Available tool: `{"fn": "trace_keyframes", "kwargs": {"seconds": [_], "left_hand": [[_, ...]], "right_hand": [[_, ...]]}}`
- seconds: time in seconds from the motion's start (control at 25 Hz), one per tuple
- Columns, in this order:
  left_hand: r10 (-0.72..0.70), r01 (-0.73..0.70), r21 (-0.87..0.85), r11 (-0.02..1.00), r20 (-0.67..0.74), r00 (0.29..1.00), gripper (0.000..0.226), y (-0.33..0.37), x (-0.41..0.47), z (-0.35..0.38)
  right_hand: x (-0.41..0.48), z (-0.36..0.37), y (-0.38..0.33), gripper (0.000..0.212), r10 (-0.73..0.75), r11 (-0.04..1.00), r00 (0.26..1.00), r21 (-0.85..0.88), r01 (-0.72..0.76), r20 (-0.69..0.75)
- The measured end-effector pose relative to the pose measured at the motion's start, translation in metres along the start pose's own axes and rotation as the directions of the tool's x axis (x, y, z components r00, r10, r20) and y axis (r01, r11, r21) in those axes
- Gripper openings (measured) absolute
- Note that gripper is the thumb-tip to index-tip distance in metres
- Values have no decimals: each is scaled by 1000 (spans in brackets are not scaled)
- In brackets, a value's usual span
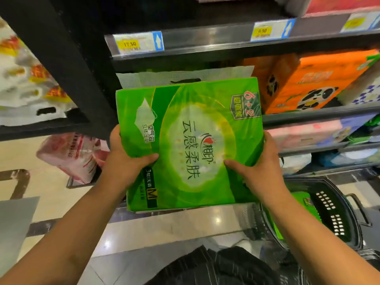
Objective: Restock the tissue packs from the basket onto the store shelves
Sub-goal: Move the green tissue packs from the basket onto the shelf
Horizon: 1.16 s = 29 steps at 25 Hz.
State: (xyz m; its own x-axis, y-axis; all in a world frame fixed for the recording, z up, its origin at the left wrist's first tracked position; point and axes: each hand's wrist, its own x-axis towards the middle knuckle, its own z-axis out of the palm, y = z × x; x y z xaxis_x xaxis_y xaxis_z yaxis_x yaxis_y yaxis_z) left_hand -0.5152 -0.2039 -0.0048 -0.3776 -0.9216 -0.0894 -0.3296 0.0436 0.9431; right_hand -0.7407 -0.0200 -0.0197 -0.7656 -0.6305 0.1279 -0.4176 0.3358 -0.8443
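A large green tissue pack (191,128) with white lettering is held flat in front of the shelf opening. My left hand (125,159) grips its left edge, thumb on top. My right hand (257,167) grips its right edge, thumb also on top. The pack's white plastic handle flap (185,78) points into the dark shelf bay (144,64). The black basket (333,212) stands on the floor at the lower right, with another green pack (302,199) showing inside it.
An orange panda-print pack (308,83) fills the shelf to the right. Pink and blue packs (308,134) lie on lower shelves. A black upright post (67,58) divides the bays; red-and-white packs (24,79) sit left, and a pink pack (72,155) leans below.
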Motion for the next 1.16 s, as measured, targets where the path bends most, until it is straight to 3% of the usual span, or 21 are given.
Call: {"fn": "trace_keyframes", "kwargs": {"seconds": [0.44, 0.56, 0.72, 0.88, 1.04, 1.16], "left_hand": [[191, -196, -65, 978, -76, 979, 101, 84, -5, -62], [247, -255, -89, 963, -89, 965, 104, 109, 5, -68], [322, -324, 10, 946, -152, 934, 101, 146, 24, -67], [348, -357, -31, 934, -154, 925, 96, 182, 48, -60], [359, -376, -68, 924, -181, 915, 92, 214, 67, -51], [383, -409, -90, 908, -217, 898, 85, 233, 79, -46]], "right_hand": [[33, -32, -96, 99, -220, 973, 975, 64, 222, -34], [55, -43, -117, 100, -257, 961, 964, 90, 262, -65], [89, -61, -143, 97, -285, 946, 953, 132, 297, -105], [124, -77, -160, 106, -307, 938, 944, 127, 322, -123], [160, -94, -168, 100, -333, 926, 941, 164, 339, -65], [184, -103, -173, 107, -368, 922, 930, 136, 363, 18]]}}
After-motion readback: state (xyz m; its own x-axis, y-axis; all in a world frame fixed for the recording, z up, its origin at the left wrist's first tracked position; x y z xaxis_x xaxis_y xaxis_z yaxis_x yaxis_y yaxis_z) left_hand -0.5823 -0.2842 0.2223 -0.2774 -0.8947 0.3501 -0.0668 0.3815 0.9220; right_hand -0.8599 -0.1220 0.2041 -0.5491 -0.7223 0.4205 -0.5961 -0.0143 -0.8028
